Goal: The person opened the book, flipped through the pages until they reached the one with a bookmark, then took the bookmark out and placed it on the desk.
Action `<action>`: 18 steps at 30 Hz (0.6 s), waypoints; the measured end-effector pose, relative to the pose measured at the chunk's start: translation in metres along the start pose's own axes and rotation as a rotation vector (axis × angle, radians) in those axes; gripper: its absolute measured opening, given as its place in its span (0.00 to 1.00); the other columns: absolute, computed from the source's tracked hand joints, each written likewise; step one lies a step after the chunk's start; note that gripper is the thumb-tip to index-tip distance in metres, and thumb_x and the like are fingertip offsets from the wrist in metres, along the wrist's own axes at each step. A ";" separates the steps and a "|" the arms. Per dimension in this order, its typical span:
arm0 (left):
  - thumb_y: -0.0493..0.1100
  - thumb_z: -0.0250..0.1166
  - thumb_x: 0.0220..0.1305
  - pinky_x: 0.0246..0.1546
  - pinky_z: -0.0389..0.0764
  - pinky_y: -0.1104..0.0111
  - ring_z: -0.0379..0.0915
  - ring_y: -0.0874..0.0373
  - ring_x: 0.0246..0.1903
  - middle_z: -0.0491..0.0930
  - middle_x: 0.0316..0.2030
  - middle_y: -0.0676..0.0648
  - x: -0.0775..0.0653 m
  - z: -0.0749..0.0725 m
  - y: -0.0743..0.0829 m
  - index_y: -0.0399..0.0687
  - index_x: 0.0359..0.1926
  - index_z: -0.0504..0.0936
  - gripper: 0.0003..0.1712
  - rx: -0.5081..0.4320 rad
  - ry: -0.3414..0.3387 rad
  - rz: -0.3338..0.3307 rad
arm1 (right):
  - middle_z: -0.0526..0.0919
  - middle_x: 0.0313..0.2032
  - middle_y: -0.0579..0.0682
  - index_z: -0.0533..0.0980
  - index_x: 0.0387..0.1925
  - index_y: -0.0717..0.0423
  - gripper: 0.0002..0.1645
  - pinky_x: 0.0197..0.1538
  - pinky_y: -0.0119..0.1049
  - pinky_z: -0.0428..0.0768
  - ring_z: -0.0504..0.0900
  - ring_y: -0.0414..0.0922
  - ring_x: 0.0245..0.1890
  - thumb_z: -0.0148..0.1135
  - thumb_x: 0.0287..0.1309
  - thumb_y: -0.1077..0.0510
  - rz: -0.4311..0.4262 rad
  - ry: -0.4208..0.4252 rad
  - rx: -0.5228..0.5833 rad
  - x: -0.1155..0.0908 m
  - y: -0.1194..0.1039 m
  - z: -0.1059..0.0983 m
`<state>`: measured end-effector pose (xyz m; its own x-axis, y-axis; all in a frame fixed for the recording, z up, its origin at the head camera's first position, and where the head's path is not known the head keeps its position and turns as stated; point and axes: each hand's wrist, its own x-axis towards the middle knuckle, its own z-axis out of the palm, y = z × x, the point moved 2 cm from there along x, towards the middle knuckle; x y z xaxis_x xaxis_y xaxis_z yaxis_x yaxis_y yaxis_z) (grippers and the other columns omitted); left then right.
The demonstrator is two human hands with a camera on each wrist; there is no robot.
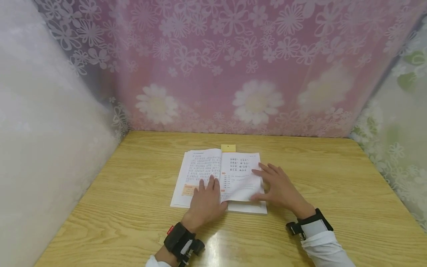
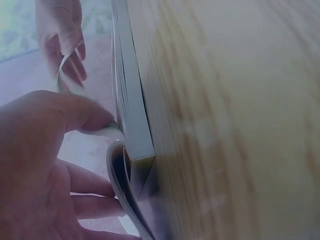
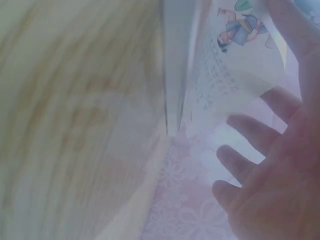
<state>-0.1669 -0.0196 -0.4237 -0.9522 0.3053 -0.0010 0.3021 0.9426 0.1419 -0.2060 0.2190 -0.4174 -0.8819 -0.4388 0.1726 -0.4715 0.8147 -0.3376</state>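
An open book [image 1: 204,165] with printed pages lies on the table. My left hand [image 1: 207,204] rests across its left page near the gutter, fingers extended and thumb by the lower edge. At the book's right side, my right hand [image 1: 281,191] holds the edge of a loose page [image 1: 245,185] between thumb and fingers. That page curls up off the pages beneath. In the right wrist view its underside [image 3: 220,75] shows a drawn figure and text, and it hides the index fingertip. The left wrist view shows the thick page block [image 2: 134,100] from its bottom edge.
A yellow tab [image 1: 228,148] sticks out past the book's top edge at the spine. The wood-grain table [image 1: 133,193] extends around the book. Flowered curtains [image 1: 207,74] hang behind and at both sides. Each wrist wears a black strap [image 1: 180,237] with a small camera.
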 end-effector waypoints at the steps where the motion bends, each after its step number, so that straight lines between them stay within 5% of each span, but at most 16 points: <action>1: 0.61 0.50 0.58 0.53 0.65 0.44 0.55 0.34 0.60 0.60 0.64 0.36 0.000 0.000 -0.001 0.35 0.64 0.59 0.42 -0.008 -0.003 0.000 | 0.59 0.66 0.59 0.63 0.63 0.47 0.59 0.64 0.60 0.46 0.52 0.61 0.65 0.56 0.29 0.19 0.004 0.004 0.005 0.000 0.000 -0.001; 8: 0.55 0.49 0.59 0.53 0.64 0.43 0.54 0.33 0.60 0.60 0.64 0.36 -0.002 -0.002 -0.003 0.36 0.65 0.56 0.38 -0.102 0.034 -0.001 | 0.54 0.67 0.62 0.51 0.69 0.44 0.67 0.62 0.66 0.41 0.49 0.63 0.65 0.58 0.27 0.20 0.024 0.007 0.010 -0.002 -0.001 -0.007; 14: 0.45 0.48 0.59 0.52 0.67 0.46 0.59 0.35 0.58 0.64 0.61 0.34 -0.003 -0.004 -0.007 0.34 0.66 0.52 0.36 -0.254 0.143 -0.031 | 0.54 0.67 0.62 0.55 0.67 0.46 0.66 0.62 0.65 0.41 0.50 0.63 0.65 0.60 0.25 0.20 0.054 -0.059 0.019 -0.006 0.002 -0.004; 18: 0.43 0.51 0.58 0.37 0.77 0.60 0.74 0.48 0.42 0.74 0.50 0.36 -0.005 -0.003 -0.012 0.32 0.65 0.51 0.37 -0.358 0.229 -0.054 | 0.53 0.68 0.63 0.57 0.66 0.47 0.66 0.61 0.66 0.42 0.49 0.64 0.65 0.59 0.24 0.20 0.052 -0.113 0.019 -0.010 0.004 0.001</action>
<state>-0.1658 -0.0333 -0.4223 -0.9637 0.1808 0.1963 0.2554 0.8379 0.4824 -0.1987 0.2267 -0.4212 -0.8983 -0.4366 0.0489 -0.4235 0.8308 -0.3612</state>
